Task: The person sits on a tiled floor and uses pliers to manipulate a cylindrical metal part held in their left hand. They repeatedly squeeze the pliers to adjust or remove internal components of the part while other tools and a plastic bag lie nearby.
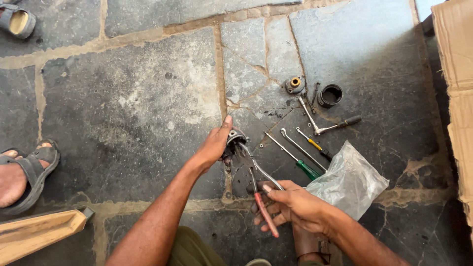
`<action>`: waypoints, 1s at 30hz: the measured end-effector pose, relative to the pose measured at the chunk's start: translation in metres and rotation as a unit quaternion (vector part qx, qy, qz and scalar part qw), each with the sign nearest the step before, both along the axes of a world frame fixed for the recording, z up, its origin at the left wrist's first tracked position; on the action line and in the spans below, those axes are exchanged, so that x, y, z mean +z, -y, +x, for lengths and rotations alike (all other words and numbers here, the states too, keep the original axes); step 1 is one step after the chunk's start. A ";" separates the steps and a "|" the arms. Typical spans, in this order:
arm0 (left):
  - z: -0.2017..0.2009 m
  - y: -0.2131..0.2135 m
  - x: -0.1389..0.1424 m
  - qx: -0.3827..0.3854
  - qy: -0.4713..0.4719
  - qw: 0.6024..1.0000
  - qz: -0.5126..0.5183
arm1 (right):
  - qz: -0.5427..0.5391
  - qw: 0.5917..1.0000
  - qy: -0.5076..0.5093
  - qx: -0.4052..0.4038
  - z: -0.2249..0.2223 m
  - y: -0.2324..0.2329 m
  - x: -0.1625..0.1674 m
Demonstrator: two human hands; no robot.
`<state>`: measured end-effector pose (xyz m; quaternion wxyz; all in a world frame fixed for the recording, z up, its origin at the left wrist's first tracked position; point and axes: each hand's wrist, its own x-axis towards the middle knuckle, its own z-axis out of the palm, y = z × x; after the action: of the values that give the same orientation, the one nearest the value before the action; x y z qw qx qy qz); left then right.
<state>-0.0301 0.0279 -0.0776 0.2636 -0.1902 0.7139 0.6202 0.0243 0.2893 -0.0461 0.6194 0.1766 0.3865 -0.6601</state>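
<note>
Still in the middle of the job, by the look of it: small round metal part (pixel 235 139) held down on the stone floor (pixel 123 108) at about 12 o'clock from the knees, left hand (pixel 214 145) curled over it with the thumb sticking up. Pliers (pixel 256 177) with red handles biting into that part, right hand (pixel 290 204) with fingers wrapped tight around the handles. Already lying loose at 1 o'clock: a little part with a brass middle (pixel 295 84) and a black ring (pixel 329 95). Screwdrivers (pixel 300 157) and a plastic bag (pixel 350 180) at 2 o'clock. Hard to see what the plier tips grab; left palm hides most of the part. Sandalled foot (pixel 22 172) cut off at 9 o'clock.
</note>
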 end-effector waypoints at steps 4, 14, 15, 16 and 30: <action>0.001 -0.005 0.003 0.012 -0.009 0.998 0.054 | 0.003 1.000 0.020 -0.018 -0.004 0.004 0.009; 0.003 -0.011 0.002 -0.012 -0.024 0.999 0.034 | 0.002 0.999 0.024 -0.028 -0.003 0.001 -0.005; 0.003 -0.012 0.001 -0.011 -0.023 0.999 0.033 | 0.004 0.999 0.021 -0.028 -0.001 0.001 -0.008; 0.003 -0.012 0.002 -0.010 -0.023 0.999 0.031 | -0.016 0.999 0.024 -0.044 0.000 0.000 -0.011; 0.002 -0.020 0.009 -0.038 -0.065 0.997 0.024 | -0.274 0.936 0.193 -0.103 0.028 -0.005 -0.025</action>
<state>-0.0278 0.0481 -0.0686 0.2447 -0.1163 0.7213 0.6374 0.0519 0.2945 -0.0714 0.6354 0.1627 0.0432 -0.7536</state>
